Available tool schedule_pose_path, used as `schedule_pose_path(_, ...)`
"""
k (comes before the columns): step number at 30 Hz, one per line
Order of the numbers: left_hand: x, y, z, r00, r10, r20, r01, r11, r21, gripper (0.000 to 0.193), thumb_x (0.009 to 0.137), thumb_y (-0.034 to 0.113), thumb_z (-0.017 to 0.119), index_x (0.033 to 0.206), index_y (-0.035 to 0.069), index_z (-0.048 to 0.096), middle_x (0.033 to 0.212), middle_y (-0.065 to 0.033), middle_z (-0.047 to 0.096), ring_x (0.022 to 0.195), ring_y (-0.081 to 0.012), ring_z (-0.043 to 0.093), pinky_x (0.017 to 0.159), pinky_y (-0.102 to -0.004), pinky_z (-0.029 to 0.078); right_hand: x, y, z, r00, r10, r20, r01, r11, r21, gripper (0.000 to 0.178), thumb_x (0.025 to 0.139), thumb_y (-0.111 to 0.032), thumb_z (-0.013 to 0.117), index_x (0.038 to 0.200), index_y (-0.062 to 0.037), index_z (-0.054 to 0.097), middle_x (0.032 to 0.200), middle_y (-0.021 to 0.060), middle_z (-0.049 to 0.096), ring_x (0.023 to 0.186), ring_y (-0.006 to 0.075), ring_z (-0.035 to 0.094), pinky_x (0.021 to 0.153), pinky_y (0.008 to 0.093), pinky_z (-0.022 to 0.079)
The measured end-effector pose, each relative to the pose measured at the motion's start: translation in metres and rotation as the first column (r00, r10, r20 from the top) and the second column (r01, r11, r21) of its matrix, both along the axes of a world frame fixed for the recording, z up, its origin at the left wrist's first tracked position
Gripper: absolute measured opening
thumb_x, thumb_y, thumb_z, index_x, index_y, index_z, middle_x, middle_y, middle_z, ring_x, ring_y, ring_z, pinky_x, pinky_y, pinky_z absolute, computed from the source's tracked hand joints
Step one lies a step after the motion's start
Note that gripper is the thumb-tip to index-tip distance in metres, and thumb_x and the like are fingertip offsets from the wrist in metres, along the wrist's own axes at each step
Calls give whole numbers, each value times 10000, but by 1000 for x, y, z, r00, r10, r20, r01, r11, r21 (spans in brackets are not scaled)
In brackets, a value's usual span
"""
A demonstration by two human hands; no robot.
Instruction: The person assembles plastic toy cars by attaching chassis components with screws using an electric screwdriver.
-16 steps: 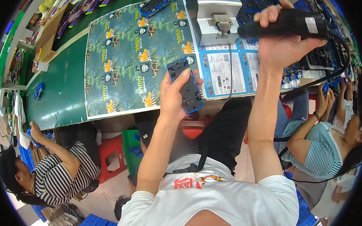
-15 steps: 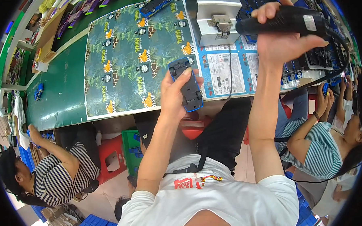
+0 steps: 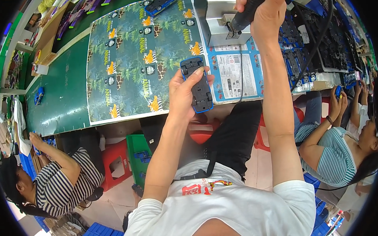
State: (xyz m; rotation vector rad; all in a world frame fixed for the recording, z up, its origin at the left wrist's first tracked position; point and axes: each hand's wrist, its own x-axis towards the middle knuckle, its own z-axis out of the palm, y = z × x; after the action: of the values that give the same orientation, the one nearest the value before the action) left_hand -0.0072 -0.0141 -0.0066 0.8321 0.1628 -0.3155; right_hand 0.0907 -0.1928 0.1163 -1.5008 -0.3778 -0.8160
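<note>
The left hand (image 3: 183,91) grips a blue toy car (image 3: 197,84), underside up, at the near edge of the desk (image 3: 59,102), beside a jungle-print sheet (image 3: 142,56). The right hand (image 3: 266,9) is clenched round a black power screwdriver (image 3: 245,12), its tip seemingly at a grey metal fixture (image 3: 216,19), though the contact is unclear.

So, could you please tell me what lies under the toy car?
The left hand holds the toy car above the printed sheet's edge and a blue leaflet; what it covers there stays unseen.
</note>
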Motion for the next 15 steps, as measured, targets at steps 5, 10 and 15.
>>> schedule_pose_path(5, -1, 0, -1, 1000, -17, 13, 16, 1000, 8, 261, 899, 96, 673, 1135, 8, 601, 1060, -165, 682, 911, -265, 702, 822, -397, 598, -7, -17, -3, 924, 207, -321, -176, 977, 123, 1009, 719, -936, 344, 1014, -4, 589, 675, 43, 523, 582, 151, 484, 629, 315, 442)
schedule_pose_path(10, -3, -4, 5, 1000, -6, 29, 5, 999, 33, 261, 891, 90, 688, 1123, 29, 585, 1026, -116, 697, 825, -192, 699, 721, -328, 582, -61, -1, -4, 877, 478, -45, -395, 772, 497, 944, 735, -903, 396, 1028, -31, 606, 677, 34, 525, 585, 167, 511, 655, 347, 464)
schedule_pose_path(15, -4, -1, 4, 999, -35, 25, 33, 997, 67, 291, 889, 91, 676, 1155, 19, 582, 1050, -135, 691, 865, -226, 702, 781, -364, 581, -73, 33, -13, 836, 541, 97, -521, 723, 454, 812, 802, -810, 501, 1022, -30, 545, 686, 68, 548, 569, 178, 550, 635, 351, 497)
